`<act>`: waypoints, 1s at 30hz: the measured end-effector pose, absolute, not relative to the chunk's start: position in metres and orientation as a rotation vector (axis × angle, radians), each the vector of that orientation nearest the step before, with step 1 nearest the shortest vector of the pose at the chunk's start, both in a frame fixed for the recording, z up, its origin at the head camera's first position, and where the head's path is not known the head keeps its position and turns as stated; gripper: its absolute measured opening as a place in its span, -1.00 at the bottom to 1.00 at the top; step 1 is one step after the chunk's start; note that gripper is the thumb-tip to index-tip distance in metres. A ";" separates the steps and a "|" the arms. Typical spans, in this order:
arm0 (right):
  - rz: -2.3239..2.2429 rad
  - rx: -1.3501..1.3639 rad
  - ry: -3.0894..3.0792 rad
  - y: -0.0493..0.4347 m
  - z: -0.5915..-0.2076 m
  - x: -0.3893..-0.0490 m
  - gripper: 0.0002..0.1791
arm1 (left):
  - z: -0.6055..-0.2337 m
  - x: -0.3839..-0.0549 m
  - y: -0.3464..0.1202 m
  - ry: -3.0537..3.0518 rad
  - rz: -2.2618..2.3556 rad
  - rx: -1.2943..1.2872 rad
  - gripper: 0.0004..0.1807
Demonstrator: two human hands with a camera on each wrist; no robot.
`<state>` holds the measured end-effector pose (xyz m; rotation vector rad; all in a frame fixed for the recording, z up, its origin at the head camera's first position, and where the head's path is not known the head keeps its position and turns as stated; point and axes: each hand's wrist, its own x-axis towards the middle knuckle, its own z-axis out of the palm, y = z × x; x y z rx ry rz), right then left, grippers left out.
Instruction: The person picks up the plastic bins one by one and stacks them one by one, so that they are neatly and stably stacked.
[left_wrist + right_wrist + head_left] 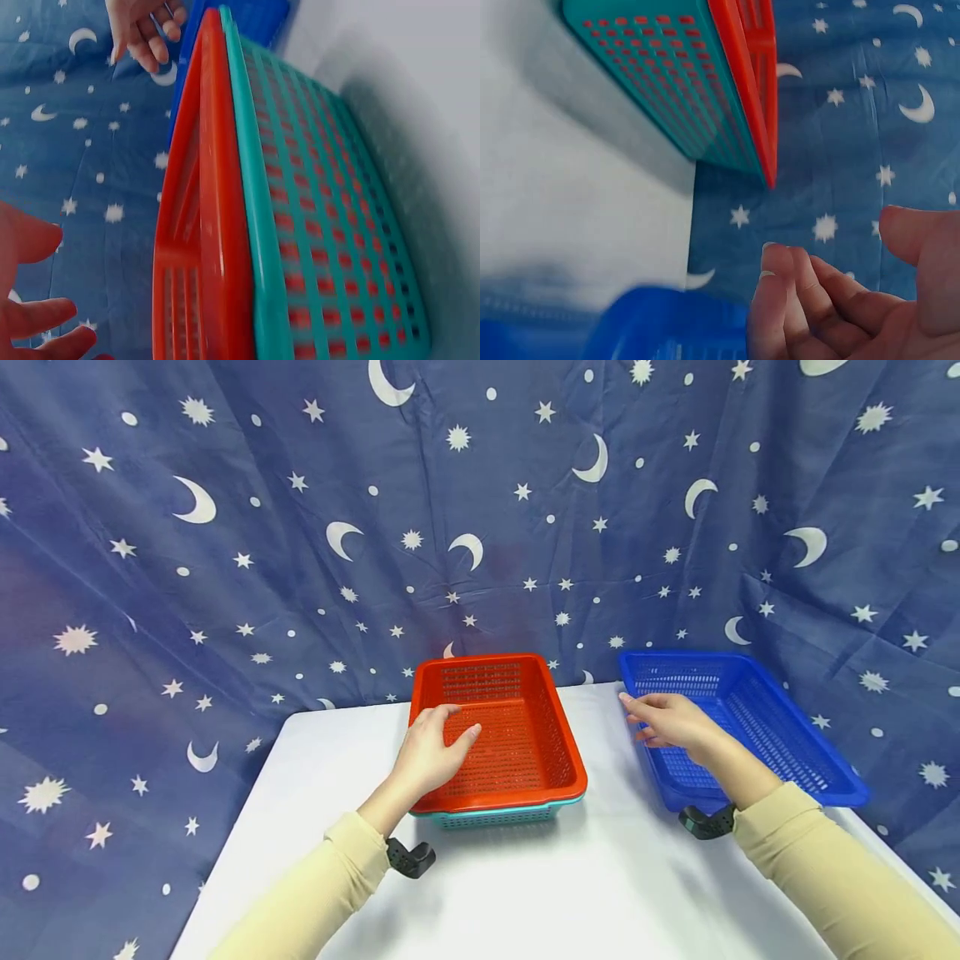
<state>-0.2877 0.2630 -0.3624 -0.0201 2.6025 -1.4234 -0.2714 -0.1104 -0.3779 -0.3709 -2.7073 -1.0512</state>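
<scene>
left hand, relaxed and empty, hovers over red basket stacked on teal basket toward table's far edge; right hand, likewise, near blue basket at far right corner.

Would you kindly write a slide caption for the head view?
Left hand above red basket nested in teal basket; right hand near blue basket.

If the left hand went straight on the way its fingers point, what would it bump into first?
Most likely the red basket, though depth between it and the left hand is unclear.
</scene>
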 end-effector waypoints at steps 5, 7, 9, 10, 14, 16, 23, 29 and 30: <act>-1.414 0.028 2.611 0.284 -0.360 -0.285 -0.01 | -0.377 -0.271 -0.084 -2.726 -1.102 -0.442 -0.34; -1.398 0.040 2.621 0.292 -0.360 -0.283 0.01 | -0.376 -0.270 -0.075 -2.728 -1.141 -0.474 -0.33; -1.373 0.044 2.635 0.298 -0.360 -0.280 0.03 | -0.375 -0.268 -0.068 -2.717 -1.186 -0.500 -0.34; -1.362 0.042 2.641 0.301 -0.360 -0.279 0.04 | -0.374 -0.267 -0.064 -2.713 -1.208 -0.508 -0.34; -1.322 0.050 2.669 0.313 -0.362 -0.273 0.04 | -0.372 -0.262 -0.050 -2.690 -1.294 -0.546 -0.35; -1.320 0.052 2.679 0.318 -0.363 -0.271 0.02 | -0.372 -0.259 -0.042 -2.681 -1.328 -0.571 -0.35; -1.314 0.097 2.704 0.333 -0.368 -0.258 -0.02 | -0.378 -0.249 -0.009 -2.624 -1.438 -0.690 -0.37; -1.282 0.154 2.735 0.352 -0.363 -0.246 0.06 | -0.378 -0.241 0.024 -2.572 -1.537 -0.742 -0.40; -1.278 0.158 2.739 0.355 -0.362 -0.244 0.08 | -0.378 -0.241 0.028 -2.570 -1.540 -0.746 -0.40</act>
